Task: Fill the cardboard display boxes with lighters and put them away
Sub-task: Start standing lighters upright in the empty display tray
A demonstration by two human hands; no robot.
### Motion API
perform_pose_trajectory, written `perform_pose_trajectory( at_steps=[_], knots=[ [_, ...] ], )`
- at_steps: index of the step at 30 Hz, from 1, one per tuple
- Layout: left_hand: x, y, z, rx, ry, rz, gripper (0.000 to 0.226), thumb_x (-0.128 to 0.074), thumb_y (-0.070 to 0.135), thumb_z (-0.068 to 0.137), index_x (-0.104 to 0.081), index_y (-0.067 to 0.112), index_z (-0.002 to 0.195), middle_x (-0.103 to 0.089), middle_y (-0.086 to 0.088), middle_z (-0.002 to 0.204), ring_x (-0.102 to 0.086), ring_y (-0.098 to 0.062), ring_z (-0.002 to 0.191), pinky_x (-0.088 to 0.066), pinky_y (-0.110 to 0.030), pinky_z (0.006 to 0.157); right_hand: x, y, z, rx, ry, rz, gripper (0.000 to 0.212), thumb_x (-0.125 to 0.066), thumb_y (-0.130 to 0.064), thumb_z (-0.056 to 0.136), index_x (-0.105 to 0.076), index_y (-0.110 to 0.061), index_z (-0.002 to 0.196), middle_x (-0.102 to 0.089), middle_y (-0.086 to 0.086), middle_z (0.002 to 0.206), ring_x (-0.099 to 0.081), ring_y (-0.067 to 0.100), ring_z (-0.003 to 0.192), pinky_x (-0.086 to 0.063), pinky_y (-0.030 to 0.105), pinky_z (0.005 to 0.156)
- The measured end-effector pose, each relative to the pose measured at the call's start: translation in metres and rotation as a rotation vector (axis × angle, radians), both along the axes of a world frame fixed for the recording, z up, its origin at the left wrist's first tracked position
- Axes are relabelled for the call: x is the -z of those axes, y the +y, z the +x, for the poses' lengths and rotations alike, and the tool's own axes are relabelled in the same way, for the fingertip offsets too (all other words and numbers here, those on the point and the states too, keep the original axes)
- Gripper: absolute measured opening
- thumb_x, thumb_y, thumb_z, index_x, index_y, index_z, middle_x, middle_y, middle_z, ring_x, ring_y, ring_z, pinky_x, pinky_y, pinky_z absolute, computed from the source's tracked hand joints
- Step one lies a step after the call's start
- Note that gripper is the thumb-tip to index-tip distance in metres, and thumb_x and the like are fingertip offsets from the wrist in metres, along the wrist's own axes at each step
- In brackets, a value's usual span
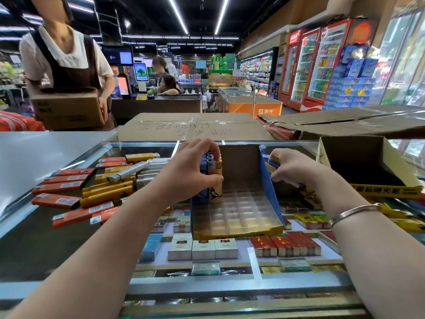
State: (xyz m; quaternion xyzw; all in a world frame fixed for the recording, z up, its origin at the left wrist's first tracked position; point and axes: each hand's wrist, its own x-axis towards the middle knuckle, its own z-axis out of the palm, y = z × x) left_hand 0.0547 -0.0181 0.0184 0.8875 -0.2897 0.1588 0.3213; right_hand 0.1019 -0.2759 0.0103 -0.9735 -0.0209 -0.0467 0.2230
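Display box [239, 217] on the glass tabletop [69, 245], left hand [193, 171] gripping upright lighters [215, 178] at its back-left corner (half hidden), right hand [292, 168] beside the blue wall, pinching a blue lighter [272, 165], mostly obscured, loose lighters [92, 192] left.

A dark ceiling [142, 17] is being lit by long strip lights [178, 14]. Red drink fridges [315, 63] are being ranged along the right wall, with stocked shelves [255, 67] behind. An orange chest freezer [250, 102] is being kept mid-floor, near checkout screens [140, 71].
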Motion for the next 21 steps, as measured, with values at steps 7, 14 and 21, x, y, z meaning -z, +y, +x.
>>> perform_pose_trajectory(
  at_steps=[7,14,21],
  knots=[
    [-0.002,0.0,0.0,0.014,0.019,-0.032,0.033,-0.07,0.039,0.07,-0.043,0.043,0.089,-0.037,0.035,0.101,-0.035,-0.008,0.11,-0.041,-0.029,0.086,-0.045,0.012,-0.028,-0.15,-0.338,0.648,0.033,-0.078,-0.02,0.069,-0.06,-0.007,0.094,-0.065,0.012,0.08,-0.065,0.019,0.065,-0.052,0.022,0.049],
    [-0.005,-0.007,-0.009,0.005,-0.151,-0.063,0.056,-0.07,0.045,0.07,-0.042,0.039,0.118,-0.036,0.025,0.116,-0.03,-0.004,0.114,-0.029,-0.029,0.093,-0.055,0.056,-0.061,-0.34,-0.052,1.164,0.017,-0.067,-0.012,0.076,-0.062,-0.013,0.092,-0.07,0.003,0.065,-0.068,0.017,0.059,-0.051,0.023,0.046],
    [-0.012,-0.02,-0.024,0.04,-0.524,0.063,0.025,-0.07,0.029,0.074,-0.07,0.019,0.097,-0.057,-0.006,0.099,-0.052,-0.025,0.093,-0.048,-0.04,0.073,-0.041,0.074,-0.058,-0.21,0.118,1.201,0.013,-0.06,-0.009,0.085,-0.059,-0.007,0.073,-0.058,0.005,0.058,-0.052,0.018,0.056,-0.044,0.03,0.053]
  ],
)
